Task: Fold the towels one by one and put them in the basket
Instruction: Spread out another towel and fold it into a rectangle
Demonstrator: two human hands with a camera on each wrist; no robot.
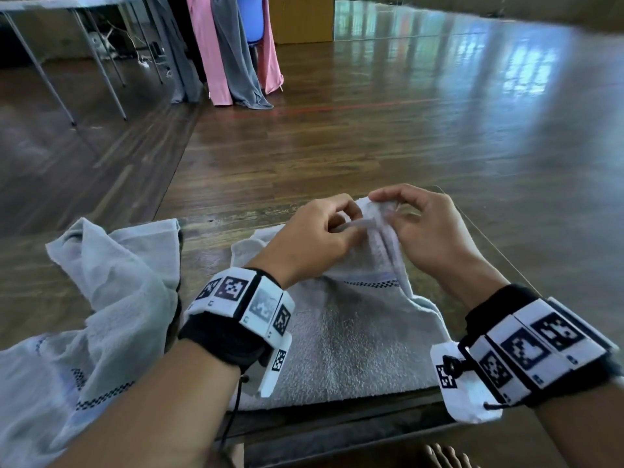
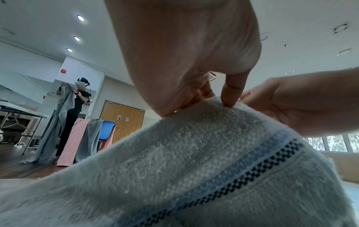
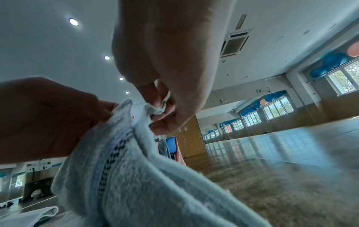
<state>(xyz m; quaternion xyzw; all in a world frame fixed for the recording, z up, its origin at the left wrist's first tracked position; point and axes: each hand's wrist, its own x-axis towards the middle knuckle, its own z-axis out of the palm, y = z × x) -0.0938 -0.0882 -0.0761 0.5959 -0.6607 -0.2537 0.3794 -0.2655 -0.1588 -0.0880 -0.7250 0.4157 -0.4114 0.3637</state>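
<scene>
- Second towel [image 1: 111,298]: pale terry cloth, lying crumpled at the left end of the table [image 1: 209,244], one part hanging over the near edge. No hand is on it. Judged limp and light; it will need spreading flat before any fold.
- Left hand [image 1: 310,238]: fingers curled, pinching the far edge of the towel [image 1: 354,336] in work, just left of the raised peak. The left wrist view shows a fingertip [image 2: 229,98] pressed onto the hem.
- Towel in work: centre of the table in front of the person, near half lying flat, far end lifted into a bunched ridge between the two hands. A checked dark band [image 1: 371,284] crosses it below the hands.
- Right hand [image 1: 425,231]: thumb and fingers closed on a small tuft of the same edge, just right of the left hand; the right wrist view shows cloth gathered between the fingers [image 3: 165,107].
- Handling, as judged: soft, light, no stiffness, sags wherever unsupported; pile gives good friction, slip unlikely. Best held at the hemmed corners, hands moved apart to tension the edge.
- Basket: not in view in any picture.
</scene>
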